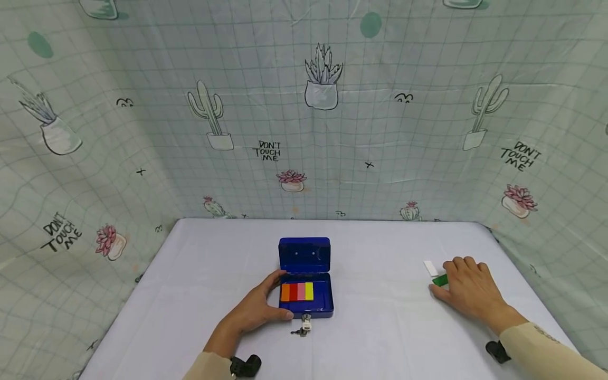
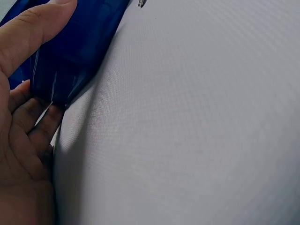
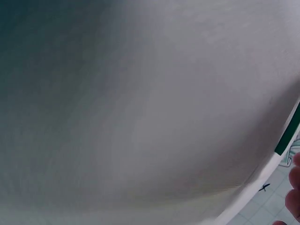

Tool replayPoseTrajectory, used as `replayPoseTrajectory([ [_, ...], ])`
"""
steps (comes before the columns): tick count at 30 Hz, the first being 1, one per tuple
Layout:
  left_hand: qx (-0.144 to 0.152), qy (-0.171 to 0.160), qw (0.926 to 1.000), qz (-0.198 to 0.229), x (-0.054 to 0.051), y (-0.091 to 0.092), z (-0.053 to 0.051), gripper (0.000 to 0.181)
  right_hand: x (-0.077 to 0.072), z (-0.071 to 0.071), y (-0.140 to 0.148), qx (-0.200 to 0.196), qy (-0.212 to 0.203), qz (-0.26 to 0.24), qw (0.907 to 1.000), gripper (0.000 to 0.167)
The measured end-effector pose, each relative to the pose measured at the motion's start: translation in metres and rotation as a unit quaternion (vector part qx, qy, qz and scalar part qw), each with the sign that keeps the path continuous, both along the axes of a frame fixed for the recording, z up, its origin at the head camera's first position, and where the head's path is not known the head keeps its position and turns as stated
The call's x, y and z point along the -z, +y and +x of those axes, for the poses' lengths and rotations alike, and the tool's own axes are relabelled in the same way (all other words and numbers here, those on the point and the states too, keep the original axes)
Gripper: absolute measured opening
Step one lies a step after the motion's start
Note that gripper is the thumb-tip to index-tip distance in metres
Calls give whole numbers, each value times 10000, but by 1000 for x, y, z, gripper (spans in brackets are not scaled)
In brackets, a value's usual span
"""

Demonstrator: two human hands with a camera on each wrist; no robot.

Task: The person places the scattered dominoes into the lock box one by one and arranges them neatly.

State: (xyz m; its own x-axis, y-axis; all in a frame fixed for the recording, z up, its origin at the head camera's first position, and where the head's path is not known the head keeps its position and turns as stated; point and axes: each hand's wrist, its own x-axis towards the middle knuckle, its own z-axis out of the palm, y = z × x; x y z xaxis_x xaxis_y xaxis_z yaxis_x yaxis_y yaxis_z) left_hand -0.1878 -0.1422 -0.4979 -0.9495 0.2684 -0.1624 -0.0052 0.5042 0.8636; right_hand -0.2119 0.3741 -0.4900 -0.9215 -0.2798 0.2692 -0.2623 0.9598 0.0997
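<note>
A blue metal box [image 1: 323, 309] stands with its lid [image 1: 304, 254] raised. On its left side, orange, red, pink and yellow blocks [image 1: 297, 292] lie side by side. My left hand [image 1: 252, 311] holds the box by its left side, thumb at the front corner; in the left wrist view, fingers [image 2: 28, 112] touch the blue wall [image 2: 70, 56]. Far to the right, my right hand [image 1: 470, 287] is over a green block [image 1: 440, 280], fingers bent loosely. In the right wrist view a gap shows between the green block [image 3: 287, 133] and the fingers [image 3: 294, 180]; thumb contact is hidden.
A white block [image 1: 430, 268] lies just behind the green one. A small lock [image 1: 306, 322] with keys [image 1: 300, 332] hangs at the box's front. The white table [image 1: 380, 316] meets a patterned cloth [image 1: 351, 137] at the back and sides.
</note>
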Motion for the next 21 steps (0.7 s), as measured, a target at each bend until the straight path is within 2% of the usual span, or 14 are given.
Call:
replayPoseTrajectory([
  [6, -24, -47, 10000, -55, 0, 0, 1, 110, 4, 1, 2, 4, 21, 30, 10000, 53],
  [21, -72, 7, 10000, 23, 0, 2, 1, 110, 3, 0, 10, 40, -61, 332, 9994, 52],
])
